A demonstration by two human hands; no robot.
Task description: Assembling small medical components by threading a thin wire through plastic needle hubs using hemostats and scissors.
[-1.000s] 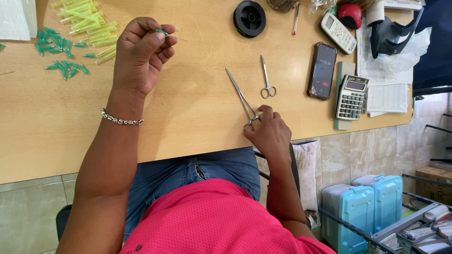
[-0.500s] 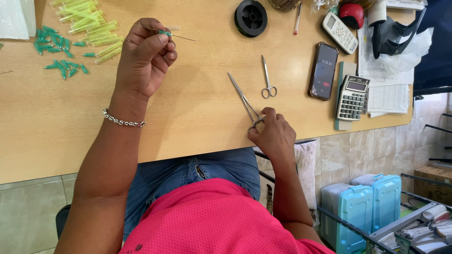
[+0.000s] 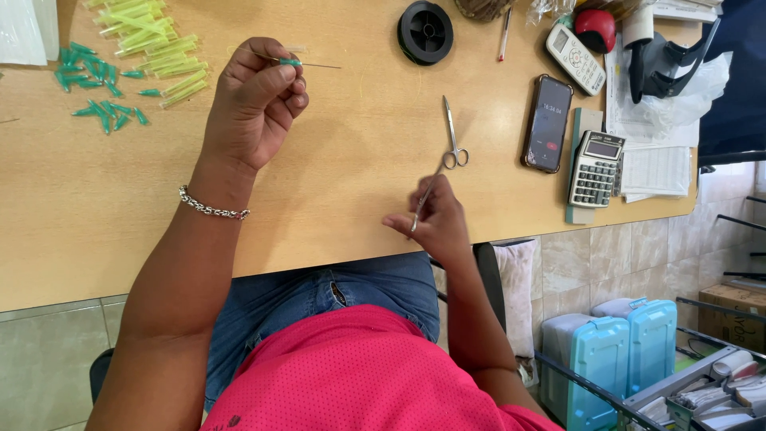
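The needle with its green hub (image 3: 299, 63), pinched in the left hand (image 3: 255, 104), stays raised at upper centre, while the right hand (image 3: 437, 223) has lifted the forceps (image 3: 423, 199), fingers closed round them.

Your left hand (image 3: 255, 100) covers most of the green-hubbed needle (image 3: 299, 63); only the hub and thin shaft poke out past your fingertips. Your right hand (image 3: 435, 223) hides the handles of the metal forceps (image 3: 424, 195), so whether your fingers sit in the loops is not readable.

At the table's (image 3: 359, 199) far edge, the frame cuts off the yellow-green caps (image 3: 152, 32), the brown object (image 3: 483, 8) and the clear plastic sheet (image 3: 24, 28) at the far left corner.

The fine thread or wire lying near the needle is too faint to follow. The calculator (image 3: 594, 168) overlaps a teal object (image 3: 576, 160) beneath, mostly hidden.
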